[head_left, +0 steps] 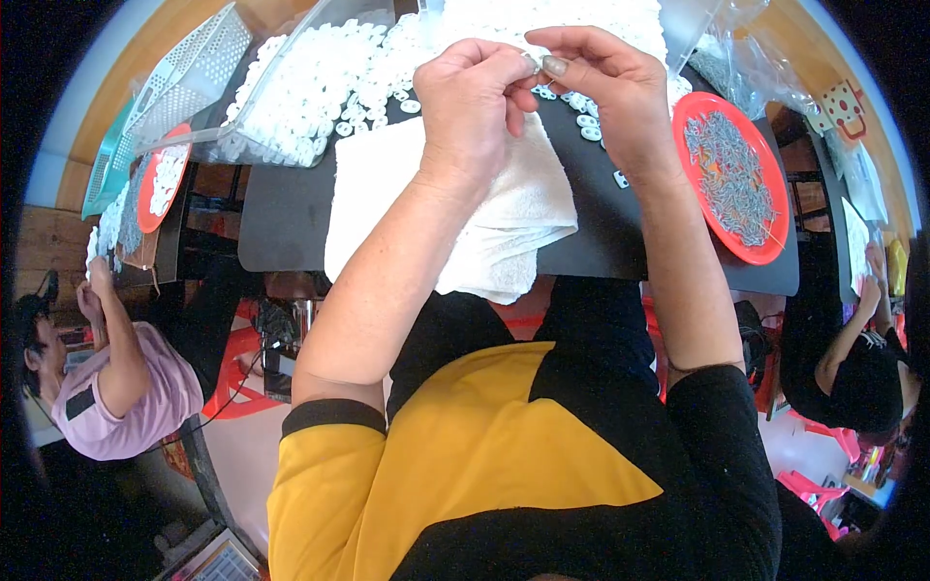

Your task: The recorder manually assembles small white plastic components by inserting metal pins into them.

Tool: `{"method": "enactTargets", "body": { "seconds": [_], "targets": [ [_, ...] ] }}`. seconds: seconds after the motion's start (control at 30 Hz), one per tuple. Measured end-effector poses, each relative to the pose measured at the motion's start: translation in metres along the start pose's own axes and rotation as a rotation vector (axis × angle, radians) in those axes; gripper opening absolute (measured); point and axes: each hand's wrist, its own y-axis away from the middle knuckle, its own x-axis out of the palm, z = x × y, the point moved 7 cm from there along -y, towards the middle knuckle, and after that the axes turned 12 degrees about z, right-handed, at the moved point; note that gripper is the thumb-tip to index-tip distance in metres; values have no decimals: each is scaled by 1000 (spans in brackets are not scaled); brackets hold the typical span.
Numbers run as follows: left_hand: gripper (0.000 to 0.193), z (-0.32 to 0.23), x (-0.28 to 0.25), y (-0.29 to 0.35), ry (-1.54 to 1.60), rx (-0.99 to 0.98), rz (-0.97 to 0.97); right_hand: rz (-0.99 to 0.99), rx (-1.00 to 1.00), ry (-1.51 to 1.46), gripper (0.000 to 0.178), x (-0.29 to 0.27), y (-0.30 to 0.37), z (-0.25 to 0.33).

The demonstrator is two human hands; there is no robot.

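Beyond the folded white cloth (383, 198), a small white piece (541, 60) is held in the pinched fingertips of the left hand (472, 97), at its right side; it is met from the right by the right hand (615, 82) (whether clamped, cannot be told), its long axis being hidden

Wide head-mounted fisheye view, downward from close above the hands (470, 102) and black tabletop (291, 218).
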Motion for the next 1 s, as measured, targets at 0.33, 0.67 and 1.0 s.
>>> {"method": "enactTargets", "body": {
  "seconds": [0.33,0.67,1.0],
  "targets": [
    [10,-6,13,-1,-25,-1,68,-34,56,-188,22,-11,-1,-9],
    [16,-13,17,3,-69,71,92,-23,72,-240,21,-10,1,-6],
    [27,-27,28,4,-342,238,198,101,141,-473,18,-13,5,-7]
  ]
}}
